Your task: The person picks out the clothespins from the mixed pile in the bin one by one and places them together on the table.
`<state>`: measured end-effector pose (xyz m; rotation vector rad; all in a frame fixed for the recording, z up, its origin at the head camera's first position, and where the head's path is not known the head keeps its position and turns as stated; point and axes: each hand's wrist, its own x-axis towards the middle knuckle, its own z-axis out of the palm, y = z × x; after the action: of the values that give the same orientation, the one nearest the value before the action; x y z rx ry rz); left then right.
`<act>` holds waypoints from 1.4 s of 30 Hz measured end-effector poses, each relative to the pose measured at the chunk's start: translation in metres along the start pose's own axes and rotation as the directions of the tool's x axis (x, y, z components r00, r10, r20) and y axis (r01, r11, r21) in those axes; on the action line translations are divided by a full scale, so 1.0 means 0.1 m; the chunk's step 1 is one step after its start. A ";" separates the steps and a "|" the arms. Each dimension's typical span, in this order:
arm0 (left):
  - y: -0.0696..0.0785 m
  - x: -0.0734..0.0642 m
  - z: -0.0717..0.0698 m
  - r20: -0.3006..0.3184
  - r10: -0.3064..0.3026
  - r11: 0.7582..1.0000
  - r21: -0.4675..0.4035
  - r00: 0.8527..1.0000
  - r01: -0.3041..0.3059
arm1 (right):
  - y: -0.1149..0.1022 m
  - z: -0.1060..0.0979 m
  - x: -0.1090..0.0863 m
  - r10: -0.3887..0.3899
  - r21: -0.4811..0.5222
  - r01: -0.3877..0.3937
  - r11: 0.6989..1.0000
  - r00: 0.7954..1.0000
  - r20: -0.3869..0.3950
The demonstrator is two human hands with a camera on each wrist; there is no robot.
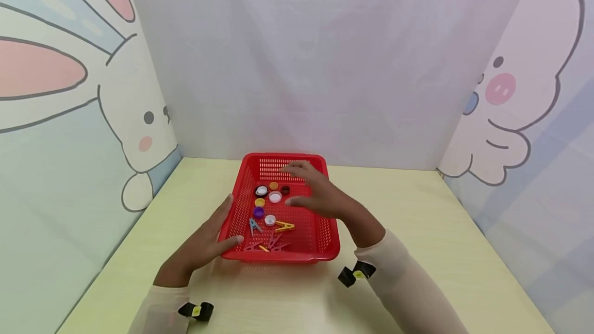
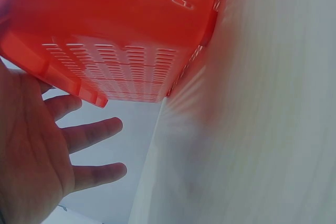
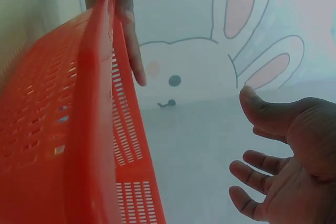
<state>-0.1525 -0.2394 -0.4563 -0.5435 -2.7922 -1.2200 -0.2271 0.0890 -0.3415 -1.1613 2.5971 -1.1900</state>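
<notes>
A red plastic basket [image 1: 297,257] stands in front of me with bottle caps and clothespins inside. My left hand [image 1: 204,244] holds its near left corner, thumb over the rim and the other fingers outside; the left wrist view shows those fingers [image 2: 94,132] spread. My right hand [image 1: 320,195] hovers over the basket's right half, fingers apart and holding nothing. A white cap [image 1: 275,197], a purple cap [image 1: 258,213] and several others lie in the left half. Nearer me are a blue clothespin [image 1: 254,227], a yellow clothespin [image 1: 284,227] and several pink clothespins [image 1: 274,242].
The pale wooden-looking table [image 1: 394,200] extends to both sides of the basket. A white cloth backdrop [image 1: 306,66] rises behind it. Side panels with a cartoon rabbit [image 1: 134,133] and a cartoon pig [image 1: 524,81] flank the table.
</notes>
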 end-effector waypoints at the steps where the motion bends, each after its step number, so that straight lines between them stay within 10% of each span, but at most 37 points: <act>1: 0.00 0.00 0.00 0.000 -0.001 1.000 0.000 1.000 0.001 | -0.02 0.02 0.03 0.001 -0.004 -0.001 1.000 1.000 0.018; 14: 0.01 -0.02 -0.03 0.009 -0.019 1.000 -0.001 1.000 0.019 | -0.17 0.21 0.39 -0.004 -0.062 0.016 0.998 0.981 0.194; 25: -0.01 -0.01 -0.03 0.009 0.008 1.000 0.006 1.000 -0.008 | -0.11 0.41 0.57 -0.005 0.093 -0.025 0.995 0.952 0.306; 35: -0.02 0.01 -0.02 0.002 0.034 0.999 0.023 0.999 -0.034 | -0.03 0.53 0.58 0.034 0.200 -0.127 0.971 0.911 0.411; 42: -0.04 0.00 -0.02 0.007 0.013 1.000 0.017 1.000 -0.013 | 0.02 0.58 0.57 0.139 0.145 -0.245 0.959 0.847 0.513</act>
<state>-0.1544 -0.2432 -0.4576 -0.5652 -2.7977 -1.1926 -0.2493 0.0161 -0.3701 -0.9758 2.0870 -0.9334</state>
